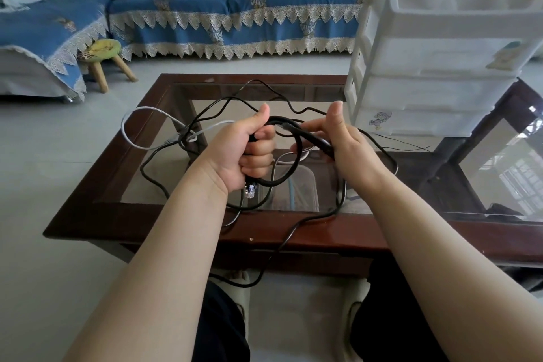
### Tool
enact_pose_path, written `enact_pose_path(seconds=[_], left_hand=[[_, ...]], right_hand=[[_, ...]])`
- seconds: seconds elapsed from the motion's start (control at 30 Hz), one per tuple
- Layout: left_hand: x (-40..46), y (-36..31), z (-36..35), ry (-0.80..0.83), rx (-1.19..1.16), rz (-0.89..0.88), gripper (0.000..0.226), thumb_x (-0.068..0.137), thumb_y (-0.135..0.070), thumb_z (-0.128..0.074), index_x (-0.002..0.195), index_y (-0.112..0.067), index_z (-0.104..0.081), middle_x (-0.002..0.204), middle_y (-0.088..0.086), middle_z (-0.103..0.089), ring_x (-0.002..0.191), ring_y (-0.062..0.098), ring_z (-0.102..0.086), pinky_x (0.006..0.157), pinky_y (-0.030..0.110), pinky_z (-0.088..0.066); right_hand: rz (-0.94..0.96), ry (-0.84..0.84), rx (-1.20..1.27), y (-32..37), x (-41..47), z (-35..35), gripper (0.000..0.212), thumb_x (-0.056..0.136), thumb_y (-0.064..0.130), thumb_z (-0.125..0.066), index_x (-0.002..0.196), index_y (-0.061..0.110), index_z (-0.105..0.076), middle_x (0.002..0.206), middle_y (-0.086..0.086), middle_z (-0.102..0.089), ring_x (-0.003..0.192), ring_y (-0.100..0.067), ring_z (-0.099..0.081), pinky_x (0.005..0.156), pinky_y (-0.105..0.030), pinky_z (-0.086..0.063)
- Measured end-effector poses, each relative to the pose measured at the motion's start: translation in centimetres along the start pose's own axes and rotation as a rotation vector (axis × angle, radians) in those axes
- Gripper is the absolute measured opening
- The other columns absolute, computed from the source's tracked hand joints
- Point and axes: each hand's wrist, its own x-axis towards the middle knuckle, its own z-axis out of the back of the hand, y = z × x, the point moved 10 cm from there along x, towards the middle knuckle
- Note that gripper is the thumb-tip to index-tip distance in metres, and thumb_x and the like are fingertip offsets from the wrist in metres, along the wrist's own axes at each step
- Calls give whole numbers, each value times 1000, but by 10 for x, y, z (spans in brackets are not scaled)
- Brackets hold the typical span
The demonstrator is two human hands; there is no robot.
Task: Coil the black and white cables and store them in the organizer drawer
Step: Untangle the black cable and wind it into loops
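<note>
My left hand grips a bundle of black cable in its fist above the glass table, and a clear network plug hangs just below that fist. My right hand holds the same doubled black strands a little to the right, thumb raised. Loose black loops sprawl over the glass, and one strand drops off the front edge toward the floor. The white cable lies in a loop at the table's left, tangled with the black one. The white organizer stands on the table's right, its drawers closed.
The glass-topped table has a dark wooden frame. A thin black wire lies in front of the organizer. A small wooden stool stands on the floor at the left, and a blue-covered sofa runs along the back.
</note>
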Motion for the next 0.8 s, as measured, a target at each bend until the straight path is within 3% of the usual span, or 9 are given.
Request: enact_pose_path(seconds=[0.13, 0.3, 0.43, 0.57, 0.7, 0.77, 0.8], left_hand=[[-2, -11, 16, -68, -70, -49, 53, 98, -54, -36, 56, -22, -36, 41, -10, -21, 31, 4, -16, 34, 19, -7], [-7, -20, 44, -244, -233, -129, 50, 100, -50, -38, 59, -22, -34, 44, -10, -21, 33, 5, -15, 34, 19, -10], [-18, -32, 82, -450, -408, -251, 50, 102, -47, -37, 59, -22, -35, 45, -9, -23, 35, 7, -15, 34, 20, -13], [-27, -39, 90, -572, -189, -298, 52, 101, -50, -36, 58, -22, -33, 46, -8, -23, 39, 9, -15, 37, 23, -12], [-37, -56, 90, -727, 210, -390, 50, 100, -52, -35, 60, -21, -33, 47, -7, -29, 38, 10, -21, 40, 23, -18], [-40, -66, 85, -806, 472, -449, 52, 99, -52, -35, 59, -19, -37, 49, -4, -35, 42, 14, -30, 48, 29, -27], [-41, -68, 80, -826, 564, -464, 52, 99, -52, -36, 59, -19, -37, 51, -3, -37, 46, 16, -32, 53, 33, -29]], right_hand=[[-63, -197, -81, -4, 1, 21, 65, 93, 62, -21, 80, 20, -69, 51, 10, -58, 47, 4, -52, 51, -16, -39], [56, -87, -323, 0, 2, 6, 31, 85, 56, -57, 76, 26, -58, 47, 14, -46, 42, -1, -39, 51, -24, -31], [48, -242, -489, -2, 4, 32, 36, 92, 50, -48, 75, 20, -58, 53, 5, -46, 53, -13, -45, 54, -29, -33], [111, -313, -772, 4, 5, 36, 45, 100, 42, -31, 81, 12, -58, 81, 0, -50, 87, -30, -52, 75, -36, -34], [134, -434, -812, 19, -2, 36, 35, 102, 36, -31, 100, 8, -52, 83, 2, -53, 72, -29, -50, 56, -33, -25], [241, -478, -778, 33, -10, 29, 22, 101, 22, -40, 119, 11, -46, 97, 3, -60, 68, -24, -49, 52, -31, -22], [287, -469, -785, 36, -11, 23, 28, 99, 14, -44, 127, 14, -42, 108, 1, -62, 69, -24, -52, 50, -29, -23]])
